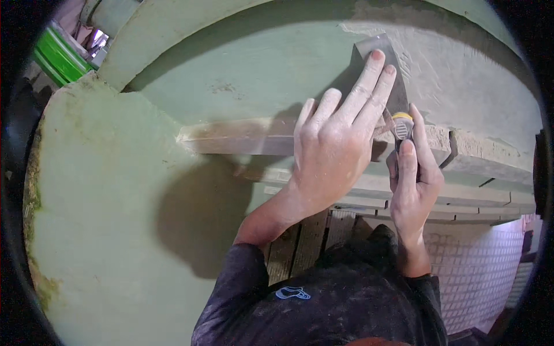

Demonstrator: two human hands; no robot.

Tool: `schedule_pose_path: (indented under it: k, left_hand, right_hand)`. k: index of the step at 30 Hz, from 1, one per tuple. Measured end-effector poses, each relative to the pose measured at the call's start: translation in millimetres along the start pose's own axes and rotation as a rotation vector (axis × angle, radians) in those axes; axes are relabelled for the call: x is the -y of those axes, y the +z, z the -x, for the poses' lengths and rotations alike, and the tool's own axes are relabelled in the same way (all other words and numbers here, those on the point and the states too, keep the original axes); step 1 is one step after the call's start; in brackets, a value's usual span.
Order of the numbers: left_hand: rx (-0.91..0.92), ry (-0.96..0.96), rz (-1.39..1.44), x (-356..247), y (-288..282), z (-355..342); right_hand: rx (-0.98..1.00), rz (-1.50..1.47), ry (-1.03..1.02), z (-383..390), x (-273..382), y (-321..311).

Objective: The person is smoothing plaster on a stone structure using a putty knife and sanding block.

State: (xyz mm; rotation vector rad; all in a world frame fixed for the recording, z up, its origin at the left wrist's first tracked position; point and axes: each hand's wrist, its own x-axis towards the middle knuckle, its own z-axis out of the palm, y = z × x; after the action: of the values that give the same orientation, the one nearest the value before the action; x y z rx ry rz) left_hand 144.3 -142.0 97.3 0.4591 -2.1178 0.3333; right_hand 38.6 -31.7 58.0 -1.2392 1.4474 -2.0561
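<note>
My right hand [414, 190] is closed round the handle of a putty knife [399, 86], which has a broad metal blade and a yellow band where handle meets blade. The blade lies against a pale green curved surface [248, 75], at the edge of a spread layer of grey putty [461, 86]. My left hand [337, 144] rests over the blade, its index and middle fingers stretched along the metal and its other fingers apart. Pale dust or putty coats the fingers of both hands.
A narrow ledge [242, 138] crosses under my hands, with a dark notch at its right part. A raised green rim [173, 49] arches behind. Wooden slats [309, 245] and a white gridded surface [476, 259] lie lower down. A bright green curved object [60, 57] stands far left.
</note>
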Motion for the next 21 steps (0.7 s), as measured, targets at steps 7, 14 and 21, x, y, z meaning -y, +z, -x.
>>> schedule_pose_path:
  k: [7, 14, 21]
  left_hand:
    - [0.025, 0.007, -0.003, 5, 0, -5]
    - [-0.143, 0.027, -0.085, 19, -6, -22]
    - [-0.110, 0.006, -0.066, 20, -3, -17]
  right_hand:
    - [-0.032, -0.032, -0.043, 0, -1, 13]
    - [-0.014, -0.098, -0.141, -17, 10, 30]
    - [-0.044, -0.029, -0.129, -12, 6, 34]
